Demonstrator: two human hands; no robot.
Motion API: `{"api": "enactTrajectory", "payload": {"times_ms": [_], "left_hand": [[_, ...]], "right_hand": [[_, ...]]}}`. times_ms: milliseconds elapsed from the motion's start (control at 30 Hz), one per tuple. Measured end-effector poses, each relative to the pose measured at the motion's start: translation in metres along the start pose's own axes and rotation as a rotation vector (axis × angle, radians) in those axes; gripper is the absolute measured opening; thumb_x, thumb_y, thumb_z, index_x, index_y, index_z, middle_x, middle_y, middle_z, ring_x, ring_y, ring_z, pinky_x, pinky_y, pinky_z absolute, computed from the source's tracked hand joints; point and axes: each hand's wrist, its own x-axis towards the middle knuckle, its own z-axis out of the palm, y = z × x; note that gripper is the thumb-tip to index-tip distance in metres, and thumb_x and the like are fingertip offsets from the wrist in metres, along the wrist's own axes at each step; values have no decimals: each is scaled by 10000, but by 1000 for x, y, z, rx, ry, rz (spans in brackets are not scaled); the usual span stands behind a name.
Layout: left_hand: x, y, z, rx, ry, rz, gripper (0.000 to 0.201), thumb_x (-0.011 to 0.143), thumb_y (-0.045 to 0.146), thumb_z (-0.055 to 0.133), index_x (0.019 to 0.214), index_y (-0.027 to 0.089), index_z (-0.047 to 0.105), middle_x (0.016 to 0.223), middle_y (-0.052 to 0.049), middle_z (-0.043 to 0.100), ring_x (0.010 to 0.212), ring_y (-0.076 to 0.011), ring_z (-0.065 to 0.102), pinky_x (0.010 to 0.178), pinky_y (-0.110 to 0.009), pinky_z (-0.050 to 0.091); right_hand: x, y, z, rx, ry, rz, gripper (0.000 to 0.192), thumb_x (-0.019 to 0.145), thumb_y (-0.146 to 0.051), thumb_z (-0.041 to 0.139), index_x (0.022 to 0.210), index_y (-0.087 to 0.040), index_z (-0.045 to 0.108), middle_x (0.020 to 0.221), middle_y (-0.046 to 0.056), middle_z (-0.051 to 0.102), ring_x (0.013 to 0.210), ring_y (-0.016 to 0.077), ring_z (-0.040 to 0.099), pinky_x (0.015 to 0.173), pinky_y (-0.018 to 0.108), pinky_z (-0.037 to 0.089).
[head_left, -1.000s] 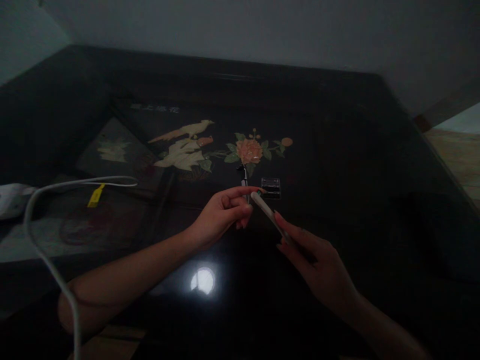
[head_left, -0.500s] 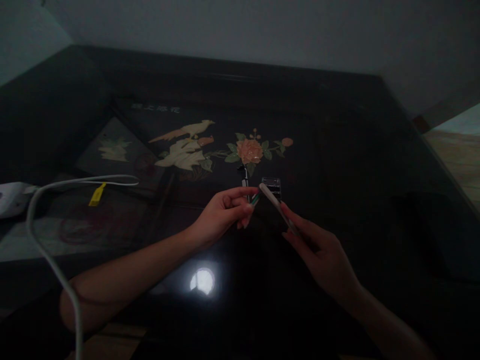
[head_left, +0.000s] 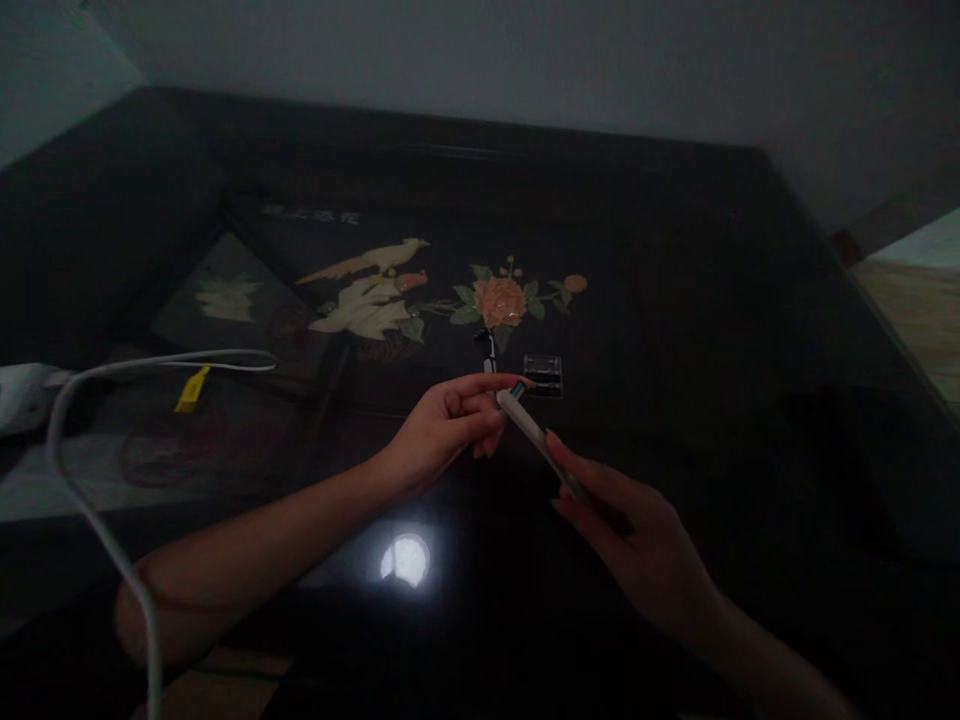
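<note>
My left hand [head_left: 442, 425] hovers over the dark lacquered table [head_left: 712, 300], fingers curled, thumb and forefinger pinched on a small green piece [head_left: 517, 389] at their tips. My right hand [head_left: 637, 540] grips a pale slim nail file [head_left: 534, 432]. Its far end lies against the green piece. A small clear box [head_left: 541, 372] sits on the table just beyond the fingertips. The light is dim and fine detail is lost.
The tabletop carries an inlaid bird [head_left: 367, 290] and flower [head_left: 499, 300]. A white cable [head_left: 97, 520] with a yellow tag [head_left: 193, 388] loops in from the left, from a white object [head_left: 19, 395]. A small metal item [head_left: 487, 350] lies by the flower. A wall stands behind.
My right hand pushed the file forward over the clear box, then drew it back toward me along the green piece. My left hand stayed almost still.
</note>
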Motion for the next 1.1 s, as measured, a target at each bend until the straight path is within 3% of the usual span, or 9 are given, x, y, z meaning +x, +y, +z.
{"api": "enactTrajectory", "payload": {"times_ms": [667,1100], "left_hand": [[-2,-2,0,27,27,1,542,618,384,859,1052,109,689,474,65,540,433,-59,442,459,-189,322],[0,-1,-1,-12,-20,10,505,624,358,860,1034,134,665,558,56,559,467,-58,477,438,-168,321]], "right_hand": [[8,10,-7,-88,71,25,473,907,-171,555,1367,-284,553,1318,48,645,1037,212,696,845,326,596],[4,1,-2,32,-29,-40,506,887,-118,555,1346,-330,563,1252,7,686,991,182,716,818,302,616]]}}
